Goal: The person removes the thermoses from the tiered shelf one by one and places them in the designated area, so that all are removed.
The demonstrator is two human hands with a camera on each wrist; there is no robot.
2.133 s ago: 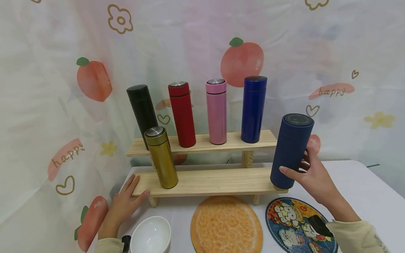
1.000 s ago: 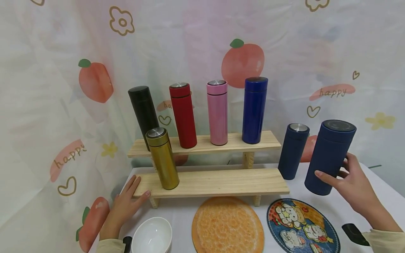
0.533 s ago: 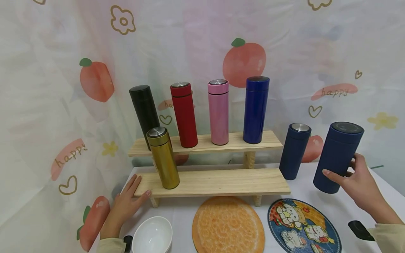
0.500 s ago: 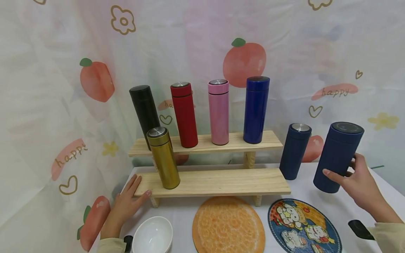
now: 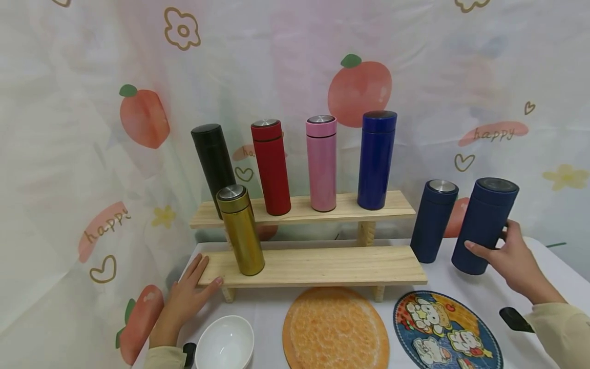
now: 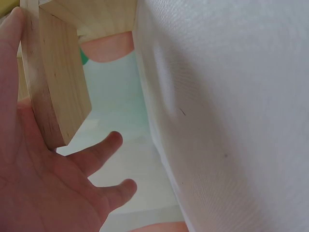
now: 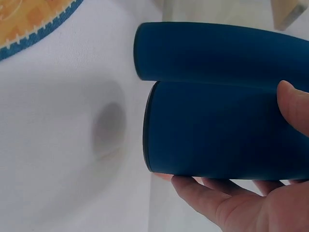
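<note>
Right hand point(image 5: 516, 256) grasps a matte navy cylindrical flask point(image 5: 484, 225), base at the bench point(image 5: 465, 287), beside a slimmer steel-capped flask point(image 5: 432, 220). Left hand point(image 5: 186, 297), flat and released, touches the pine shelf point(image 5: 322, 264). Curtain point(image 5: 490, 134) reads "happy".

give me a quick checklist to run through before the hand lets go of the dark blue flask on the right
1. Grip: the right hand curls round the wide dark blue flask, thumb in front, fingers behind: ok.
2. Flask base down on the white table: cannot tell; the right wrist view shows a shadow under the base, but contact is not clear.
3. Flask upright: not ok, it leans slightly in the head view.
4. Gap to the slimmer navy flask: cannot tell; the head view shows a gap, while the right wrist view shows them side by side, seemingly touching.
5. Rack steadied: the left hand rests on the end of the lower wooden shelf: ok.
6. Cartoon mat lies apart from the flask base: ok.
</note>
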